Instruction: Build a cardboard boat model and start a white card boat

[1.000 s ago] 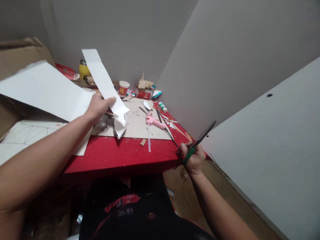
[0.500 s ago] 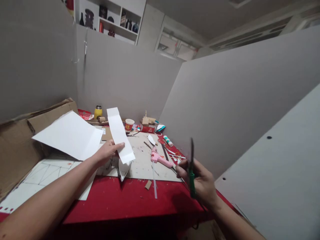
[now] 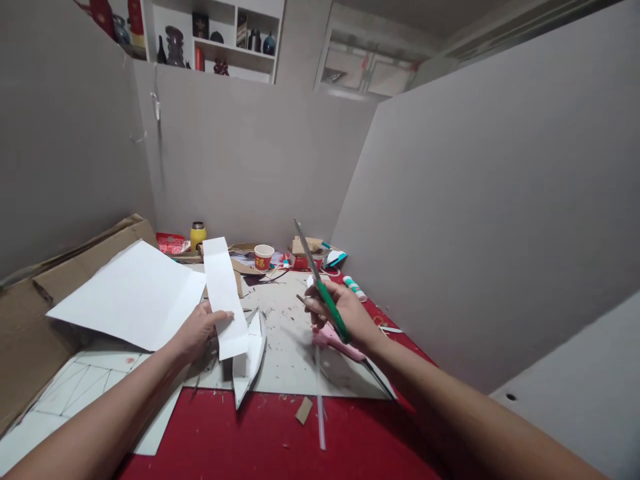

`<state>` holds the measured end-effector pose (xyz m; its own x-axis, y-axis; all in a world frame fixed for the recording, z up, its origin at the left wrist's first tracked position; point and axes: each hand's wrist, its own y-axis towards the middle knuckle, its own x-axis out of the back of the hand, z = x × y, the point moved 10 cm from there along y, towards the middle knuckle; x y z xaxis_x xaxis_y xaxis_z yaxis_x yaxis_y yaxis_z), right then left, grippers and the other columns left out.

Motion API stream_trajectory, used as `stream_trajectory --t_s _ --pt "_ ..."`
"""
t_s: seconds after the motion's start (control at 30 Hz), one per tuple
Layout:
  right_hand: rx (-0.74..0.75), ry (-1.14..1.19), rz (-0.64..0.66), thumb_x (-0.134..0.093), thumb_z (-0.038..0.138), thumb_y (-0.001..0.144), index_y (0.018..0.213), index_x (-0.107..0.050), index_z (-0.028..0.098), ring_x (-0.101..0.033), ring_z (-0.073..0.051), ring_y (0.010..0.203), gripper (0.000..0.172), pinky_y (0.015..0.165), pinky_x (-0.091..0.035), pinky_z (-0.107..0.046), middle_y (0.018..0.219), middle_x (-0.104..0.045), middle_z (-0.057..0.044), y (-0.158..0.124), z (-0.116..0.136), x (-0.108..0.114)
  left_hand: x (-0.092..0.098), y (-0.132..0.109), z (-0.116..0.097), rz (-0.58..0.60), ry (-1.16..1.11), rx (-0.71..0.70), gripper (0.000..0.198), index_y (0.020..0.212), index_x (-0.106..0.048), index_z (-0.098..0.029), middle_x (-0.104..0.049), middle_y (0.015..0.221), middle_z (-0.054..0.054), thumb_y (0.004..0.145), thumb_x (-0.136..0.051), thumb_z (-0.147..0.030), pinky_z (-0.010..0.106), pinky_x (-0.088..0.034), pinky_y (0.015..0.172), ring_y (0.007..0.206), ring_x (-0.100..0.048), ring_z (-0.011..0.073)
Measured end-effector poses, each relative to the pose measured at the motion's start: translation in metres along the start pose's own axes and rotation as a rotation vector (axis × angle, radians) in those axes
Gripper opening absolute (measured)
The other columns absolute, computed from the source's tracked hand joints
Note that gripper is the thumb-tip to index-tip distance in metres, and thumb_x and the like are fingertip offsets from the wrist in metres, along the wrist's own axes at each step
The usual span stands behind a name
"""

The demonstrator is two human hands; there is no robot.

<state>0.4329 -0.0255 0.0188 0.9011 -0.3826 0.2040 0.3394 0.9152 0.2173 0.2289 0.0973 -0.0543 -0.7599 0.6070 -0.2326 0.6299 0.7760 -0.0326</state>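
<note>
My left hand (image 3: 203, 328) pinches a long strip of white paper (image 3: 223, 287) near its lower end, thumb on top. Fold lines cross the strip near both ends. Just below and right of it lies a white paper boat shape (image 3: 251, 357) with pointed ends, partly covered by the strip. In my right hand (image 3: 345, 310) is a pair of scissors (image 3: 323, 283) with green handles, its blades together and pointing up and left. Beneath that hand a pink glue gun (image 3: 336, 340) rests on the board, partly hidden, with a clear glue stick (image 3: 321, 413) beside it.
A large white sheet (image 3: 130, 297) leans on cardboard (image 3: 55, 310) at the left, above a paper with drawn lines (image 3: 83, 387). At the back stand a yellow bottle (image 3: 198, 235) and a red paper cup (image 3: 263, 257). Grey partitions (image 3: 475, 193) enclose the red table (image 3: 240, 440).
My right hand has brought the scissors left and up, from the table's right side to above the glue gun. The paper strip has shifted slightly left and lower in view. The camera view has also shifted.
</note>
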Motion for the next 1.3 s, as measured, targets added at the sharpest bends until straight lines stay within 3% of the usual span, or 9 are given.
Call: stream_trajectory --t_s 0.17,0.3,0.47,0.73,1.03,1.13,1.3 --pt "-0.027 -0.048 0.085 -0.072 0.035 0.066 0.083 -0.056 0.016 -0.056 -0.012 0.045 0.030 0.039 -0.045 -0.022 0.060 -0.059 0.003 0.035 -0.005 0.001 0.016 0.005 0.003 -0.085 -0.028 0.021 0.015 0.076 -0.067 -0.016 -0.072 0.072 0.005 0.061 -0.070 -0.017 0.026 -0.049 0.059 0.062 -0.064 0.0178" --pt "0.098 -0.418 0.130 -0.061 0.036 0.075 0.086 -0.058 0.016 -0.059 -0.014 0.053 0.022 0.048 -0.047 -0.025 0.068 -0.062 0.000 0.062 -0.009 0.000 0.018 0.007 0.007 -0.097 -0.043 0.054 0.025 0.088 -0.070 -0.013 -0.074 0.080 0.008 0.063 -0.067 -0.015 0.028 -0.051 0.061 0.067 -0.066 0.0203" --pt "0.179 -0.741 0.202 -0.062 0.026 0.070 0.077 -0.064 0.016 -0.060 -0.020 0.071 0.012 0.063 -0.044 -0.028 0.074 -0.066 -0.003 0.080 -0.030 0.000 0.019 0.005 0.011 -0.109 -0.068 0.061 0.021 0.083 -0.069 -0.011 -0.074 0.074 0.009 0.063 -0.067 -0.016 0.030 -0.053 0.062 0.068 -0.068 0.0223" --pt "0.074 -1.074 0.233 -0.059 0.036 0.075 0.089 -0.068 0.016 -0.063 -0.025 0.078 0.026 0.062 -0.039 -0.028 0.087 -0.070 -0.012 0.102 -0.062 0.006 0.030 0.004 0.006 -0.230 -0.041 0.059 0.032 0.086 -0.058 -0.016 -0.071 0.070 0.005 0.070 -0.073 -0.039 0.028 -0.054 0.049 0.058 -0.067 0.0193" --pt "-0.042 -1.178 0.288 -0.065 0.037 0.072 0.094 -0.067 0.015 -0.063 -0.025 0.088 0.031 0.068 -0.041 -0.027 0.097 -0.069 -0.013 0.116 -0.093 -0.004 0.031 0.007 0.001 -0.250 0.012 0.072 0.035 0.086 -0.055 -0.016 -0.069 0.063 0.003 0.067 -0.075 -0.036 0.027 -0.051 0.039 0.048 -0.064 0.0189" --pt "-0.026 -1.132 0.257 -0.064 0.034 0.075 0.092 -0.067 0.015 -0.062 -0.027 0.089 0.026 0.070 -0.042 -0.029 0.094 -0.069 -0.014 0.110 -0.085 -0.002 0.027 0.004 -0.001 -0.245 0.003 0.074 0.031 0.085 -0.055 -0.016 -0.068 0.060 0.003 0.070 -0.072 -0.038 0.028 -0.051 0.039 0.046 -0.063 0.0189" --pt "0.066 -0.893 0.209 -0.049 0.035 0.090 0.097 -0.064 0.015 -0.063 -0.022 0.091 0.026 0.076 -0.046 -0.029 0.096 -0.069 -0.012 0.084 -0.037 -0.012 0.009 -0.007 -0.008 -0.198 0.019 0.093 0.029 0.082 -0.056 -0.015 -0.068 0.059 0.004 0.073 -0.070 -0.040 0.028 -0.051 0.040 0.046 -0.063 0.0195"
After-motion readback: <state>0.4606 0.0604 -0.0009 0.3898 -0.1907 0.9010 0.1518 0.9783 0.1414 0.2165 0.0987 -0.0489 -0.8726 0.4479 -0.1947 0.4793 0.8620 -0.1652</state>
